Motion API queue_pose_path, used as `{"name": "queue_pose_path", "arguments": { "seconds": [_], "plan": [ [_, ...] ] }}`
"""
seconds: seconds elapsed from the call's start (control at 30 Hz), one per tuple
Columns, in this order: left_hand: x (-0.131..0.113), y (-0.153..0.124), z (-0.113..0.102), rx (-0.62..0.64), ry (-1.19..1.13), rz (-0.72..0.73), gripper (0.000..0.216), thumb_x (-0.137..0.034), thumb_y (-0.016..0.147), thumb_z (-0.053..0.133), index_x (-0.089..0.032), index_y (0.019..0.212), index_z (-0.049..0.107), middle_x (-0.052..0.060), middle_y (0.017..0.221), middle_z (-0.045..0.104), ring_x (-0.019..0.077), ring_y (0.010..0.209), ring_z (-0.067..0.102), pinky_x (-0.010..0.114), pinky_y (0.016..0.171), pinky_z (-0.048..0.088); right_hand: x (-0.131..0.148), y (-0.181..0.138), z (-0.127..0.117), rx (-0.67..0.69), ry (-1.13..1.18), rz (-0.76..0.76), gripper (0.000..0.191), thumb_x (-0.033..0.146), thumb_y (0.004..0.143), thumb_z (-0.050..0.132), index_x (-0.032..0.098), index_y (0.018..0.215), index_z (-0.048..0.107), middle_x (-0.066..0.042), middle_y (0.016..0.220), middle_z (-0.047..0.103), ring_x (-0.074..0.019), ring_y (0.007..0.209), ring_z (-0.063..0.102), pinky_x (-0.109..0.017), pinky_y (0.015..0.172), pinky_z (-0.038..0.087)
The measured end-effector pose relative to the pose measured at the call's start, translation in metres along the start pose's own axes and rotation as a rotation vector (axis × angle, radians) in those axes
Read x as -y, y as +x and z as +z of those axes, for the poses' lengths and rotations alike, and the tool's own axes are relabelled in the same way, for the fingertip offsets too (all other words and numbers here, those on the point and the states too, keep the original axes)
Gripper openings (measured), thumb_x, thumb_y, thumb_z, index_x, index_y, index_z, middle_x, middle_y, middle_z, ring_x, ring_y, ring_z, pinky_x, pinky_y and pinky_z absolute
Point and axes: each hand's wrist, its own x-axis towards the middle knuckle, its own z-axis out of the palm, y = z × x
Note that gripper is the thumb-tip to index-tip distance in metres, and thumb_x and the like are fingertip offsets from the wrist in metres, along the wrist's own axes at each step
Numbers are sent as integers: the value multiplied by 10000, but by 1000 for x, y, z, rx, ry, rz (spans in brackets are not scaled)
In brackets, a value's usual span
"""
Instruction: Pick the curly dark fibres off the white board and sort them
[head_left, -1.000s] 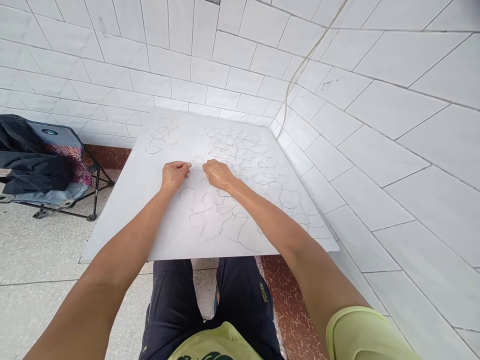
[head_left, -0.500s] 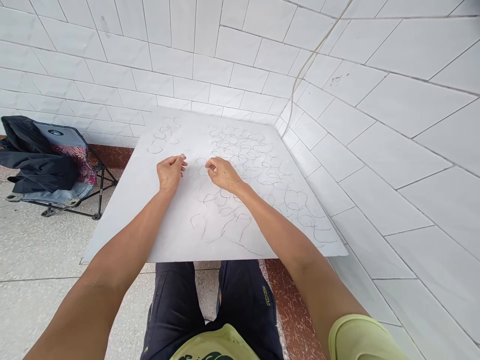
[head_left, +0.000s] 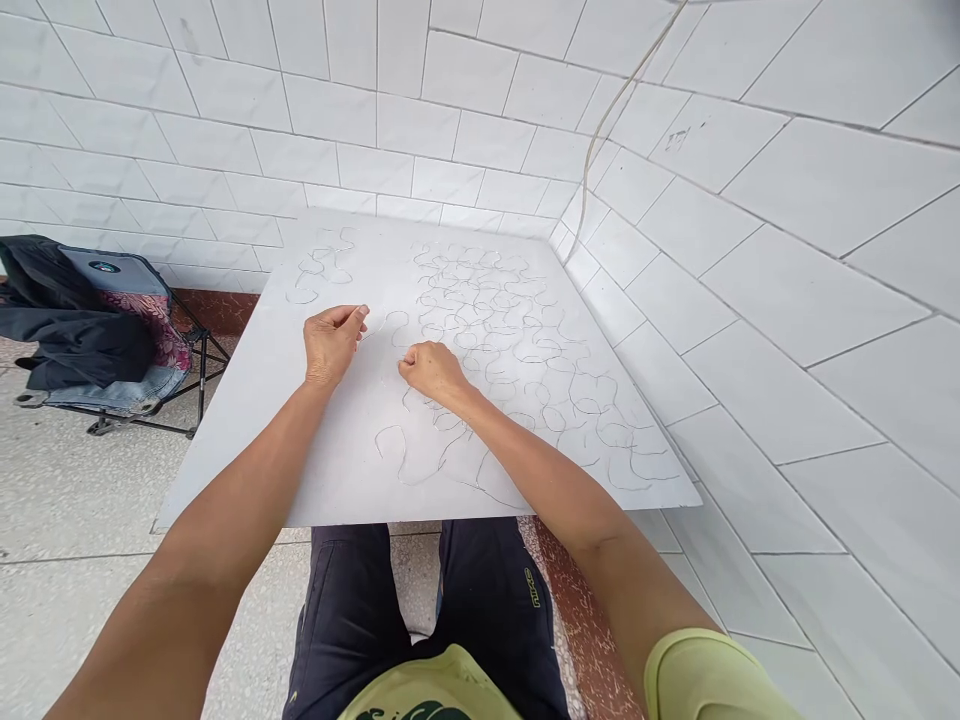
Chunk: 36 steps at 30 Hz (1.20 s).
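A white board (head_left: 247, 400) lies across my lap, covered with several thin curved wire loops (head_left: 510, 320) laid out in rows. My left hand (head_left: 328, 343) hovers over the board's middle left, fingers curled with thumb and fingertips pinched together near a loop; what they hold is too thin to name. My right hand (head_left: 427, 372) rests on the board just right of it, fingers closed in a pinch against the surface among the loops. A small separate cluster of loops (head_left: 321, 268) lies at the far left of the board.
White tiled walls meet in the corner behind and to the right of the board. A pale cable (head_left: 607, 120) hangs down that corner. A folding chair (head_left: 112, 330) piled with dark clothes stands on the speckled floor at left.
My right hand has moved down and toward me on the board. My left hand has stayed nearly in place, drifting slightly left. The view has shifted a little.
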Motion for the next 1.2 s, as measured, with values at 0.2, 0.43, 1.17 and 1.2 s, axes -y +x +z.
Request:
{"name": "queue_pose_path", "arguments": {
  "seconds": [0.2,0.43,1.17,1.2],
  "plan": [
    [3,8,-10,-91,-23,15,237,-386,890,677,-183,816,775,26,701,616,132,594,527,276,521,433,-9,-3,-3,-4,86,46,397,231,910,554,244,617,287,32,545,355,-132,494,303,-308,501,240],
    [7,21,-23,34,-554,-249,213,-372,870,765,-170,933,745,22,816,631,95,653,548,241,599,461,0,-20,-16,-93,92,-284,193,342,908,694,211,1037,637,-92,1096,714,-243,994,642,-357,790,488],
    [-21,-22,10,480,-508,-208,284,-460,867,823,-177,900,824,129,1138,747,253,1055,673,417,909,542,-21,-22,-25,284,1341,-296,351,494,947,710,172,1083,748,-65,876,726,-172,734,676,-289,630,507],
    [-22,-23,10,492,-501,-212,293,-466,867,822,-174,898,819,124,1109,748,238,1009,679,414,903,544,-22,-22,-25,272,1323,-293,344,499,942,722,170,1036,753,-53,837,715,-159,699,657,-284,615,498]
  ]
}}
